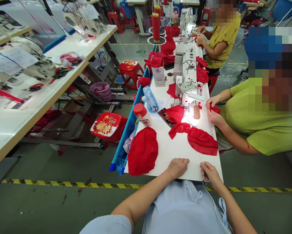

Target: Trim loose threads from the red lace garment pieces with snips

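My left hand (178, 168) rests closed at the near end of the white sewing table (171, 149); whatever it may hold is hidden. To its right, my right hand (210, 174) has its fingers pinched at the table edge. A thin thread (201, 158) runs from those fingertips towards a red lace-edged fabric piece (203, 141). Something small and dark shows under the right fingers, too unclear to name. Left of my left hand lies a rounded red fabric pile (144, 151). Neither hand touches the red fabric.
A co-worker in green (253, 110) sits at the right, handling red cloth by a sewing machine (188, 71). A red-capped bottle (143, 114), a blue bottle (150, 99) and a phone-like dark item (165, 117) stand or lie beyond. Red stools (109, 126) are on the left.
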`<action>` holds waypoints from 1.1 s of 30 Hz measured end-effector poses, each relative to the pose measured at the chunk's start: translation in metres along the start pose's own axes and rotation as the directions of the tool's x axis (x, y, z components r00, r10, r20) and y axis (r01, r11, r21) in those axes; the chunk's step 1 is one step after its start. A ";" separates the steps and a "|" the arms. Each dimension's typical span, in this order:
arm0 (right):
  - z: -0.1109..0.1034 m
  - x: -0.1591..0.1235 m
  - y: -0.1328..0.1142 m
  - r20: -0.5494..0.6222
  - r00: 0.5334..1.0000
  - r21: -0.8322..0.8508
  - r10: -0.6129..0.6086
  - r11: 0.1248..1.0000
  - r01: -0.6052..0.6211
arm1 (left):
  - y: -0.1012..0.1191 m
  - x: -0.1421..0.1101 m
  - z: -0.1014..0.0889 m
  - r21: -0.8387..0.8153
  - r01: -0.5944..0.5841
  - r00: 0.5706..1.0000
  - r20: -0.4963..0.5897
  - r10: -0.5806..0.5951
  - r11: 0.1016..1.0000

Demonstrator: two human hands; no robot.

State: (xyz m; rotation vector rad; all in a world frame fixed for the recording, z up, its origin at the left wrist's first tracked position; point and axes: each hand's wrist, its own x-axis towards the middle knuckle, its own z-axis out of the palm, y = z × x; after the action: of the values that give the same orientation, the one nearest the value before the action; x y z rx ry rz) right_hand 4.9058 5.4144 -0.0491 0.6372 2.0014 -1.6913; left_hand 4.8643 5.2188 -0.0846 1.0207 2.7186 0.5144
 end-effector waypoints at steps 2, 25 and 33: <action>0.001 -0.003 -0.006 0.001 0.999 -0.065 -0.036 0.997 0.036 | 0.000 0.000 0.000 0.001 -0.001 1.000 -0.002 0.001 1.000; 0.004 0.164 -0.129 -0.439 0.693 -0.733 -0.573 0.674 0.093 | 0.011 -0.002 0.008 -0.014 -0.060 0.995 -0.082 0.059 0.998; -0.004 0.159 -0.105 -0.505 0.677 -0.494 -0.535 0.823 0.282 | 0.012 -0.002 0.008 -0.040 -0.033 0.999 -0.028 0.032 0.999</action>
State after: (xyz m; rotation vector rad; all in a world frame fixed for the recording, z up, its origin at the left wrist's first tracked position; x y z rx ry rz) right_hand 4.7158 5.4132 -0.0619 0.6946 3.0735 -1.3215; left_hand 4.8753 5.2281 -0.0870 1.0568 2.7073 0.5905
